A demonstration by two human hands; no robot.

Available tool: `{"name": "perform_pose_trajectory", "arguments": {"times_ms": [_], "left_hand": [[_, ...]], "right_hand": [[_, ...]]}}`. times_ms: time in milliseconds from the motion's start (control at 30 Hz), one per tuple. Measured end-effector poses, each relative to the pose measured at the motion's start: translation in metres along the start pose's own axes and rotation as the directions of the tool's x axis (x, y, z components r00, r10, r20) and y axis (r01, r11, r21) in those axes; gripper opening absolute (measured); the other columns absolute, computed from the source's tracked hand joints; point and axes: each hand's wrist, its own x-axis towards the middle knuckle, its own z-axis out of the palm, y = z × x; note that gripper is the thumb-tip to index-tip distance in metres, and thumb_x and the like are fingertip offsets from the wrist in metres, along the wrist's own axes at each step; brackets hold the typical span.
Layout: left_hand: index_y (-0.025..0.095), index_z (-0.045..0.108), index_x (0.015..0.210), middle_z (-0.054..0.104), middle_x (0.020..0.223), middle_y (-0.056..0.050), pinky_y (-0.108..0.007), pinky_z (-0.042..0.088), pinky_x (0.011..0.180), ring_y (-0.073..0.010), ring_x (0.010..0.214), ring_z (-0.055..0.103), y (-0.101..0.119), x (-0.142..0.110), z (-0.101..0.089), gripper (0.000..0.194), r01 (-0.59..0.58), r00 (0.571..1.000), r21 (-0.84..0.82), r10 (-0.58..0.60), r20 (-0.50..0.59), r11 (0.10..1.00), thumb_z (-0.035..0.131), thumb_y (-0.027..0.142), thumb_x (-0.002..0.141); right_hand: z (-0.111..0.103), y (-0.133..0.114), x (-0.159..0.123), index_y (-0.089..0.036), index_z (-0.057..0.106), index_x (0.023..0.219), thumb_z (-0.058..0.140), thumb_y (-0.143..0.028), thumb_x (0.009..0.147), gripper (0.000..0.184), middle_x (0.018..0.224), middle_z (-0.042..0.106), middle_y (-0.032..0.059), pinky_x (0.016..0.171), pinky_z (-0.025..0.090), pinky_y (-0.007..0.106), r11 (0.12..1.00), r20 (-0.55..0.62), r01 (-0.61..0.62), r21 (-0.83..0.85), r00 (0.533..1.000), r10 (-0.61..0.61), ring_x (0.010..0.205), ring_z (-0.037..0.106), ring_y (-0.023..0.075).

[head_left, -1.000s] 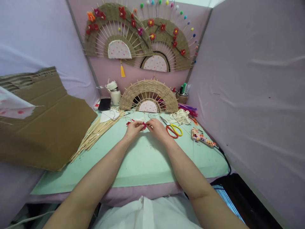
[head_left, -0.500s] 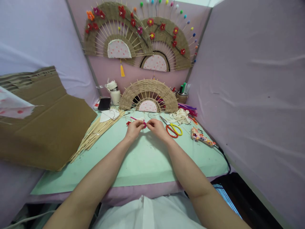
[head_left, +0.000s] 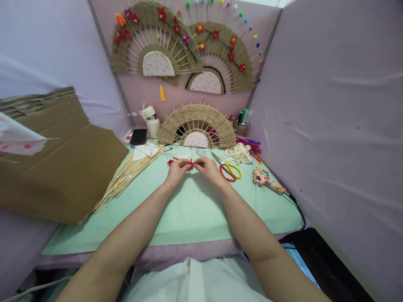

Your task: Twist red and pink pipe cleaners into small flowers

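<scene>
Between my fingertips is a magenta pipe cleaner, bent into a small looped shape; one end pokes out behind the left fingers. My left hand pinches it from the left. From the right, my right hand has its thumb and fingers closed on the same piece. A small red flower lies just beyond the left hand. Scissors with one red and one yellow handle rest beside the right hand. Behind both hands stands a twine-wrapped fan with a dotted half-circle at its base.
Thin sticks and a large cardboard sheet lie left. At right are a flower-patterned glue gun with a cord and a cream fabric heap. A bottle, phone and pen cup stand behind.
The magenta pipe cleaner has turned slightly between my fingers, and its free end, which stuck out further half a second ago, now shows less. Both hands stay nearly in place.
</scene>
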Motion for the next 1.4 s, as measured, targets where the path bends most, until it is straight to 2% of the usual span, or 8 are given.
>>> {"name": "perform_pose_trajectory", "arguments": {"times_ms": [200,333,500,667,967,1100,1300,1400], "left_hand": [[0.015,0.062,0.071,0.066,0.067,-0.002,-0.034,0.05,0.074,-0.0166,0.067,0.063,0.005,-0.0018,0.0004,0.021,-0.031,0.999,0.026,0.03,0.04,0.999,0.071,0.026,0.057],[0.015,0.062,0.071,0.066,0.067,-0.002,-0.032,0.048,0.071,-0.0161,0.066,0.061,0.0039,-0.0015,0.0005,0.02,-0.054,0.997,0.062,0.05,0.059,0.997,0.07,0.027,0.058],[0.015,0.062,0.071,0.065,0.066,-0.002,-0.032,0.047,0.071,-0.016,0.065,0.06,0.0012,-0.001,0.0007,0.022,-0.044,0.998,0.051,0.042,0.038,0.998,0.072,0.028,0.057],[0.014,0.062,0.074,0.065,0.069,-0.002,-0.033,0.048,0.074,-0.0144,0.067,0.06,0.0029,-0.0011,0.0007,0.026,-0.013,1.0,-0.094,0.011,-0.021,0.995,0.073,0.031,0.057],[0.013,0.062,0.073,0.065,0.067,-0.002,-0.033,0.049,0.074,-0.0141,0.066,0.06,0.0009,-0.0026,0.005,0.027,-0.022,0.999,-0.149,0.018,-0.028,0.989,0.075,0.03,0.056],[0.014,0.062,0.073,0.065,0.066,-0.002,-0.034,0.049,0.073,-0.0149,0.065,0.061,0.0038,-0.0049,0.0064,0.027,-0.005,1.0,-0.12,0.001,-0.031,0.993,0.075,0.03,0.055],[0.014,0.062,0.071,0.065,0.067,-0.002,-0.034,0.049,0.073,-0.0152,0.065,0.061,0.0055,-0.0047,0.0034,0.029,-0.008,1.0,-0.083,0.008,-0.001,0.997,0.076,0.032,0.053],[0.014,0.062,0.072,0.065,0.066,-0.002,-0.034,0.049,0.073,-0.0151,0.065,0.06,0.0034,-0.0032,0.0019,0.03,-0.015,1.0,-0.072,0.016,0.013,0.997,0.076,0.033,0.053]], "right_hand": [[0.0009,0.0073,0.0029,-0.015,0.067,0.077,0.06,-0.024,0.071,0.013,0.073,0.067,0.0027,0.063,0.043,0.023,0.975,0.044,-0.116,0.192,0.993,0.109,0.067,0.059,0.013],[-0.001,0.0064,0.0025,-0.014,0.066,0.075,0.061,-0.025,0.07,0.013,0.07,0.067,0.0026,0.06,0.042,0.022,0.959,0.074,-0.152,0.239,0.988,0.138,0.064,0.057,0.0125],[0.0003,0.0059,0.0013,-0.015,0.067,0.075,0.06,-0.025,0.071,0.012,0.072,0.067,0.0024,0.064,0.043,0.024,0.977,0.047,-0.097,0.192,0.995,0.09,0.067,0.058,0.013],[-0.0009,0.0087,0.0025,-0.016,0.067,0.085,0.064,-0.028,0.069,0.02,0.075,0.067,0.0026,0.068,0.045,0.026,0.991,-0.053,-0.054,0.126,0.997,0.061,0.068,0.059,0.0135],[-0.0013,0.0021,0.0009,-0.019,0.07,0.073,0.06,-0.028,0.075,0.014,0.072,0.069,0.002,0.067,0.043,0.025,0.997,-0.09,-0.015,0.073,0.996,0.022,0.066,0.059,0.014],[0.0012,0.0019,0.0001,-0.02,0.071,0.074,0.058,-0.026,0.077,0.015,0.072,0.069,0.0024,0.069,0.042,0.026,1.0,-0.08,-0.003,0.008,0.997,0.003,0.067,0.058,0.0143],[0.0016,0.0035,0.0007,-0.019,0.071,0.08,0.057,-0.026,0.077,0.016,0.072,0.067,0.0019,0.067,0.041,0.024,0.999,-0.015,-0.042,0.031,0.999,0.043,0.068,0.057,0.0135],[0.0016,0.0037,0.0008,-0.018,0.07,0.081,0.054,-0.026,0.079,0.017,0.072,0.066,0.0019,0.067,0.04,0.024,1.0,0.007,-0.023,0.004,1.0,0.023,0.068,0.055,0.0132]]}}
